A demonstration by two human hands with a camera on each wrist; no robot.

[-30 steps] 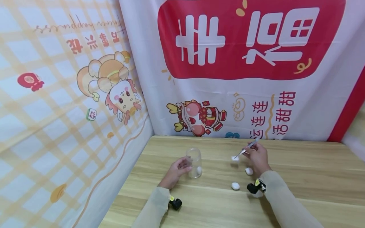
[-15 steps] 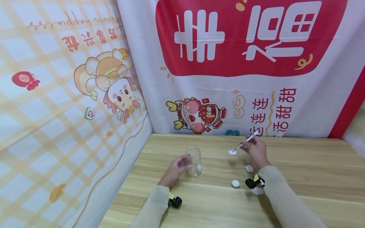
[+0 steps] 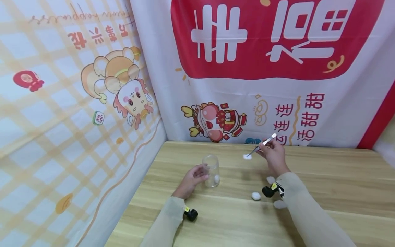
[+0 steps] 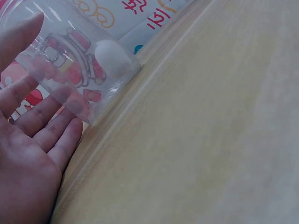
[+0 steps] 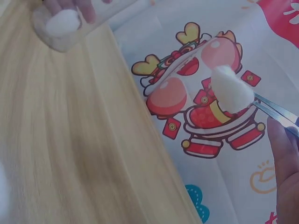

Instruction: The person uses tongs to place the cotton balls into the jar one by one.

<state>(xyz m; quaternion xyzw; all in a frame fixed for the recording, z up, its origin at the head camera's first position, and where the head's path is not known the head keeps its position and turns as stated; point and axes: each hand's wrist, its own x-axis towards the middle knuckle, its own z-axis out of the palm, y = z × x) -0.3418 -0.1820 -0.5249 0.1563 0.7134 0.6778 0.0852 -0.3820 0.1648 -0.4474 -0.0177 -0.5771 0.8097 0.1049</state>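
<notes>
My left hand (image 3: 192,181) holds a clear jar (image 3: 211,167) upright on the table, thumb and fingers about its side. One white cotton ball (image 4: 112,59) lies at the bottom inside the jar. Farther right, my right hand (image 3: 274,158) pinches a pair of metal tweezers (image 3: 261,145). Between the tweezer tips is another cotton ball (image 5: 232,89), held above the table to the right of the jar. The right wrist view shows it puffy and slightly oblong.
On the wooden table (image 3: 222,219), a cotton ball (image 3: 255,196) lies in front of the right hand. Two more, including a cotton ball (image 3: 279,204), sit partly behind the right wrist camera (image 3: 269,191). A printed cloth (image 3: 172,103) hangs along the table's back edge.
My right hand has raised the tweezers and cotton ball and brought them left, closer to the jar. My left hand keeps its hold on the jar. The head view has shifted slightly.
</notes>
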